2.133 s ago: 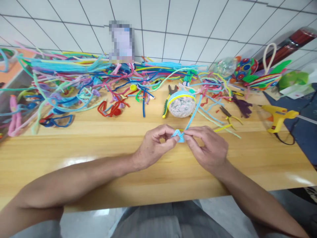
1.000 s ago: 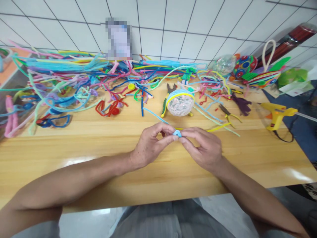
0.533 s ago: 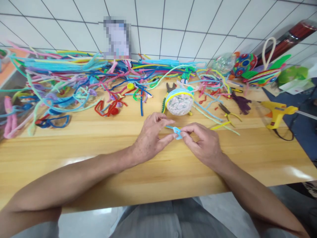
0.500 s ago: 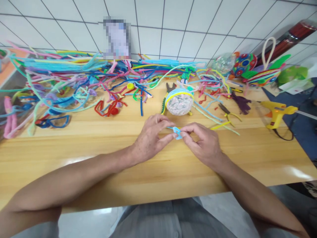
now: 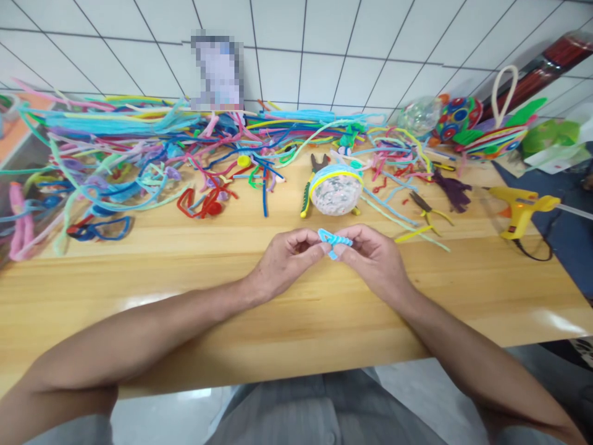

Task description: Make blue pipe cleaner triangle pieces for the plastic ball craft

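Note:
Between my hands, above the near middle of the table, is a light-blue pipe cleaner, bent into a small pointed loop with a coiled part at its right. My left hand pinches its left side between thumb and fingers. My right hand pinches the coiled part from the right, thumb in front. The fingertips hide some of the piece. Just beyond my hands stands a clear dome with whitish filling and a yellow and blue rim. Green-and-yellow pliers lie partly behind it.
Many coloured pipe cleaners lie heaped along the tiled wall. Yellow-handled pliers and a yellow glue gun with a cord lie at the right. A red pipe-cleaner shape lies left of the dome. Colourful ornaments stand at the back right.
Both hands have turned the light-blue pipe cleaner, so its loop and coiled part now show more. My left fingers have curled in closer; my right hand has shifted slightly left.

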Action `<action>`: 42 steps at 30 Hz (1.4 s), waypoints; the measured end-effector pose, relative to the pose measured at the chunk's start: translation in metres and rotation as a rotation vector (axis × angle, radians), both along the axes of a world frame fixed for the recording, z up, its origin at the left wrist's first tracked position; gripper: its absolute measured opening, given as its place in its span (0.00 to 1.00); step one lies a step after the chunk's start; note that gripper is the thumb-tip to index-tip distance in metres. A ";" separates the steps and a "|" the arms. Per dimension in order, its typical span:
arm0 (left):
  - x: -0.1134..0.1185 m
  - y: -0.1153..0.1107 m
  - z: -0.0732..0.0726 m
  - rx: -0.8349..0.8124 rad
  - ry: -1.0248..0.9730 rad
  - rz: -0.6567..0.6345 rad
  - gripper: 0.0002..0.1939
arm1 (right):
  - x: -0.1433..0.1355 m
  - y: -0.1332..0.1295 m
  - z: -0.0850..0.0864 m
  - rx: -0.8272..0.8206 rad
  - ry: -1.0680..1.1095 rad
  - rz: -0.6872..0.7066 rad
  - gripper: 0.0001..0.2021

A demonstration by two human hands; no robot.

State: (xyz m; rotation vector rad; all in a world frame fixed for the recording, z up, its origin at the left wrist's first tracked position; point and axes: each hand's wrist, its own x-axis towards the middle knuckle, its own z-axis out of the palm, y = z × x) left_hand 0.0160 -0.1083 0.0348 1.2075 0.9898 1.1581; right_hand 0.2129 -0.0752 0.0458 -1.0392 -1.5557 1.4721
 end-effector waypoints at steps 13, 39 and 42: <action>-0.001 -0.001 -0.005 0.214 0.128 0.027 0.09 | 0.000 0.006 -0.001 -0.175 0.046 0.012 0.12; -0.017 0.008 -0.006 0.937 0.620 0.078 0.08 | 0.003 0.006 0.011 -0.243 -0.010 0.250 0.06; -0.022 0.008 -0.007 1.060 0.742 0.118 0.09 | 0.003 0.005 0.010 -0.285 0.018 0.272 0.06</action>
